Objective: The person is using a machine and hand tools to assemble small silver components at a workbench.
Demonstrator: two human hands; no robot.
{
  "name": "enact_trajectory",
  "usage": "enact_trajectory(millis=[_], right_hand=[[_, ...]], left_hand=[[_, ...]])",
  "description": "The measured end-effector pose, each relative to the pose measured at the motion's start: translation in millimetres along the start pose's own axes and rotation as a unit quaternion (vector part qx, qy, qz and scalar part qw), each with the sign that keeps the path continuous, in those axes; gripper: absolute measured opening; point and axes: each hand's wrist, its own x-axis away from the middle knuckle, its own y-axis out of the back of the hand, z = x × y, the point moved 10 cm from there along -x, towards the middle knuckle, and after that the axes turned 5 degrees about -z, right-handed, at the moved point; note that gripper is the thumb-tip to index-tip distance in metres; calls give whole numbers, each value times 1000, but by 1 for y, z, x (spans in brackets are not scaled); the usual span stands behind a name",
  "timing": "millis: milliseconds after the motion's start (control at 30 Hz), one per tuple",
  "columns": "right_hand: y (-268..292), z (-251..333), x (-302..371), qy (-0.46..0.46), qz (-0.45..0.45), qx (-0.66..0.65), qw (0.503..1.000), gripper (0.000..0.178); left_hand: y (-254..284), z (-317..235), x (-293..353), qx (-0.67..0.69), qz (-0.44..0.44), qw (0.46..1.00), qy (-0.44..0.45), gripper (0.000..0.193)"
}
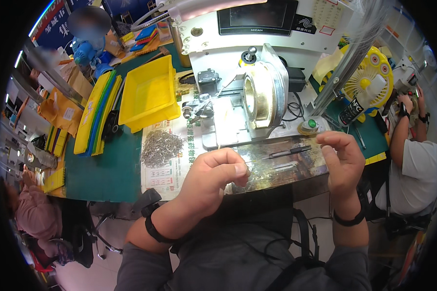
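My left hand (218, 172) is in front of the machine, thumb and fingers pressed together in a pinch. Whatever lies between those fingertips is too small to make out. Just right of them, a slim black pen-like tool (290, 152) with a thin tip rests on the stained work board (303, 167). My right hand (344, 160) is raised at the board's right end, its fingers loosely bent and the thumb apart, with nothing visible in it. A pile of small metal pieces (162, 148) sits on printed paper (158, 179) left of my left hand.
Ahead stands a white machine (223, 119) with a brass-coloured ring wheel (260, 94) and a screen (257, 17). A yellow bin (148, 94) is at left. A green-capped jar (310, 125), a bottle (352, 111) and a yellow fan (369, 75) stand right. Other people sit on both sides.
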Motion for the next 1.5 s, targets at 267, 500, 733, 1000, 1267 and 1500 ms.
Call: enact_trajectory(millis=[267,500,733,1000,1267,1500], right_hand=[[73,-88,14,-86,-95,61,990,14],[109,-126,14,-128,-142,148,970,10],[103,-136,-3,-76,-63,374,922,12],[89,-136,-41,-26,15,481,876,17],[79,-181,-54,-160,100,587,788,27],[84,-169,-58,-100,38,540,835,29]], left_hand=[[-6,-14,17,89,111,987,-79,17],[4,-26,33,129,258,951,-107,20],[33,-14,22,79,89,987,-110,19],[45,-11,17,88,47,990,-103,18],[50,-6,15,92,41,990,-100,18],[51,-4,13,97,41,990,-96,17]])
